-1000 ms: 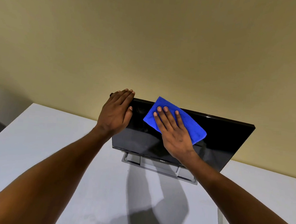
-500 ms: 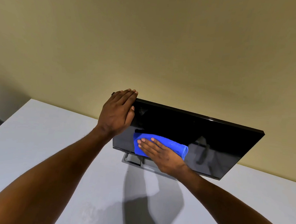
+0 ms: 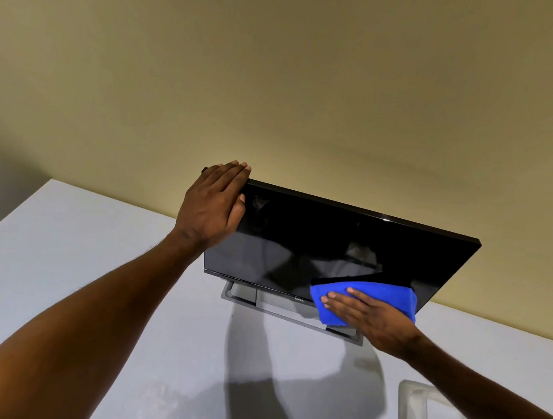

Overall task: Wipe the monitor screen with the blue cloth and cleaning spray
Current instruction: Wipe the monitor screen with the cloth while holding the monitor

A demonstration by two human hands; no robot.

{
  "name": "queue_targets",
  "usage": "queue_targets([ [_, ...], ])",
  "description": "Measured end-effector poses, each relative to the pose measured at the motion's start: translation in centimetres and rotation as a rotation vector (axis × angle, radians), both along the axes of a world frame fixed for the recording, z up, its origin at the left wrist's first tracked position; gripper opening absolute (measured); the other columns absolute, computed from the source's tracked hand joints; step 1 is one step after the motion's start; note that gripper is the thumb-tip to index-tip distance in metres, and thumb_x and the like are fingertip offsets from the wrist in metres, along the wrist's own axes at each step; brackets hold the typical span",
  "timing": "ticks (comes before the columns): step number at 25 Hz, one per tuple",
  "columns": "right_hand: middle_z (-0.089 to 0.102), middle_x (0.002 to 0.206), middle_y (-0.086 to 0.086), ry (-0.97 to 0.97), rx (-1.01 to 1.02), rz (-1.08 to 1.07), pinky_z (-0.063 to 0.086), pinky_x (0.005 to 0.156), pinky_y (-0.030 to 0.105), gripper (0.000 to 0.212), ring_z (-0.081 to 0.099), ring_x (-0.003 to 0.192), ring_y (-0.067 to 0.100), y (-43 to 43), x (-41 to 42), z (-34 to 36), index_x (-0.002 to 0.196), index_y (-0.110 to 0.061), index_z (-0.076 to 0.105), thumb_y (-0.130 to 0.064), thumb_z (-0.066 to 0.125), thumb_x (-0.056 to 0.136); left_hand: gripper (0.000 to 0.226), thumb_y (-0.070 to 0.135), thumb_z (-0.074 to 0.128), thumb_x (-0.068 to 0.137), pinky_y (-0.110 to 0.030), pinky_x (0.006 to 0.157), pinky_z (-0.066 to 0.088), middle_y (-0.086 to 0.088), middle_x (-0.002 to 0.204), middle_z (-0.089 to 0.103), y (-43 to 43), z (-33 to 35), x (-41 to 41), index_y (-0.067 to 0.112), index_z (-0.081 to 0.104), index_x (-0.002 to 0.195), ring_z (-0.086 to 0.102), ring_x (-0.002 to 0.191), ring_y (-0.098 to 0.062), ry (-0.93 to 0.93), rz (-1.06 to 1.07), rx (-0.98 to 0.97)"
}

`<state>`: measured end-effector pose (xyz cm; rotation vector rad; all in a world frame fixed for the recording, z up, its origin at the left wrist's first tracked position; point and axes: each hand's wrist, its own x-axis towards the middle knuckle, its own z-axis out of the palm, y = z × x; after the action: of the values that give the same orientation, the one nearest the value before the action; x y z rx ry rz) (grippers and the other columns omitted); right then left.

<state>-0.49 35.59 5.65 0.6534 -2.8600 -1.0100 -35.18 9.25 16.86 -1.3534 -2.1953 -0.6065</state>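
A black monitor point(image 3: 325, 239) stands on a grey stand point(image 3: 281, 311) on the white table, tilted back toward the wall. My left hand point(image 3: 215, 205) lies flat over the monitor's top left corner, gripping its edge. My right hand point(image 3: 369, 317) presses the folded blue cloth point(image 3: 380, 296) flat against the screen's lower right part, at the bottom bezel. The cloth covers part of the bezel and overhangs it. No cleaning spray is in view.
The white table point(image 3: 100, 278) runs up to a beige wall point(image 3: 277, 78) just behind the monitor. A clear plastic container rim point(image 3: 414, 412) shows at the bottom right, under my right forearm. The table's left edge drops off at far left.
My right hand slid the blue cloth down from the screen's upper middle to the lower left, then across to the lower right. My left hand stayed on the top left corner.
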Motion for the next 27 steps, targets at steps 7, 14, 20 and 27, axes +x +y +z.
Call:
queue_targets([
  [7, 0.0, 0.176, 0.002, 0.365, -0.235, -0.302, 0.002, 0.131, 0.05, 0.084, 0.001, 0.162, 0.022, 1.1, -2.9, 8.3, 0.167, -0.012, 0.008, 0.001, 0.031, 0.087, 0.054, 0.02, 0.043, 0.096, -0.046, 0.12, 0.039, -0.015, 0.147, 0.062, 0.2, 0.0, -0.1, 0.002, 0.057, 0.145, 0.054, 0.141, -0.033, -0.006, -0.001, -0.007],
  [14, -0.01, 0.175, 0.006, 0.46, -0.309, -0.364, -0.009, 0.128, 0.055, 0.091, -0.008, 0.162, 0.025, -4.0, -7.7, 4.3, 0.166, -0.011, 0.005, -0.005, 0.044, 0.084, 0.054, 0.019, 0.044, 0.095, -0.046, 0.12, 0.039, -0.015, 0.148, 0.061, 0.2, -0.2, -0.2, 0.002, 0.058, 0.145, 0.054, 0.14, -0.033, 0.006, -0.005, 0.001],
  [20, -0.001, 0.175, 0.009, 0.251, -0.287, -0.206, -0.007, 0.13, 0.052, 0.085, -0.001, 0.162, 0.027, -9.8, -12.9, 1.3, 0.166, -0.006, 0.005, -0.008, 0.041, 0.089, 0.054, 0.017, 0.046, 0.094, -0.046, 0.119, 0.04, -0.014, 0.147, 0.062, 0.3, -0.5, -0.3, 0.002, 0.058, 0.145, 0.055, 0.14, -0.033, 0.005, -0.017, 0.019],
  [27, -0.01, 0.173, 0.019, -0.005, -0.071, -0.067, -0.004, 0.129, 0.054, 0.076, -0.005, 0.161, 0.033, -10.9, -11.7, -3.0, 0.163, 0.001, -0.005, -0.019, 0.03, 0.099, 0.056, 0.015, 0.047, 0.092, -0.047, 0.119, 0.041, -0.014, 0.148, 0.062, 0.1, -0.3, -0.1, 0.002, 0.058, 0.145, 0.055, 0.14, -0.033, -0.012, -0.023, 0.023],
])
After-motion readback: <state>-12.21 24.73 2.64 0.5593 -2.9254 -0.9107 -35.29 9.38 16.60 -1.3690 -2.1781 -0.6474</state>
